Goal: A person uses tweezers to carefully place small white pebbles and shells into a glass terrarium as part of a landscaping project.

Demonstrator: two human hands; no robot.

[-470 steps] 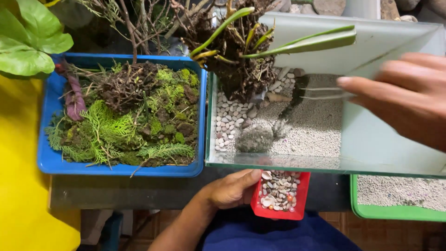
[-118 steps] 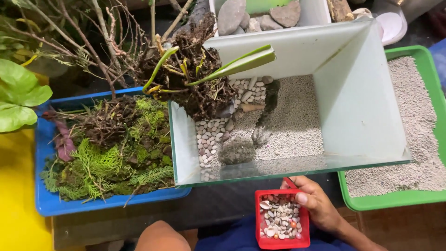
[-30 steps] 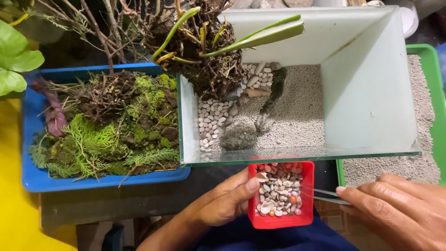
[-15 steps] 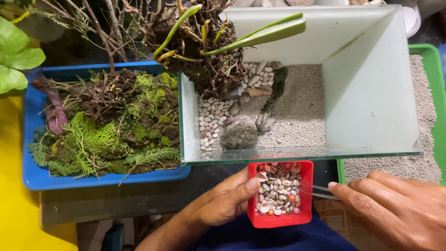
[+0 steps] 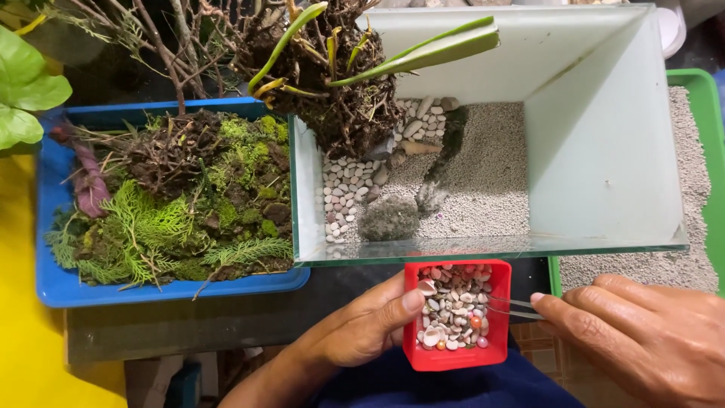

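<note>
Dark counter (image 5: 189,321) with a yellow surface at far left. Crowded: blue tray (image 5: 53,283) of moss and ferns at left, glass tank (image 5: 604,151) in the middle, green tray (image 5: 706,91) of pale grit at right.

Tank floor: fine grit at right, a bed of pale pebbles (image 5: 340,200) at left, a dark mossy stone (image 5: 387,219) near the front pane, and a rooted plant (image 5: 343,98) with long green leaves leaning over the back left corner.

Change over the last second: little. The red cup (image 5: 455,359) of mixed pebbles sits just below the tank's front pane as before. The right hand (image 5: 649,340) has crept slightly left, and its metal tweezers (image 5: 510,306) now reach over the cup's right rim, tips among the stones. My reading: a stone is being picked out; nothing is visibly held yet.

Left hand (image 5: 362,332): fingers curled against the cup's left wall, thumb at the rim, steadying it. Right hand: thumb and fingers pinched closed on the tweezer shanks.

Edges and room: the cup is just beside the pane's lower edge. The tank's open top gives free space over the right grit; the left side is hemmed by plant leaves and roots. The blue tray touches the tank's left wall.
</note>
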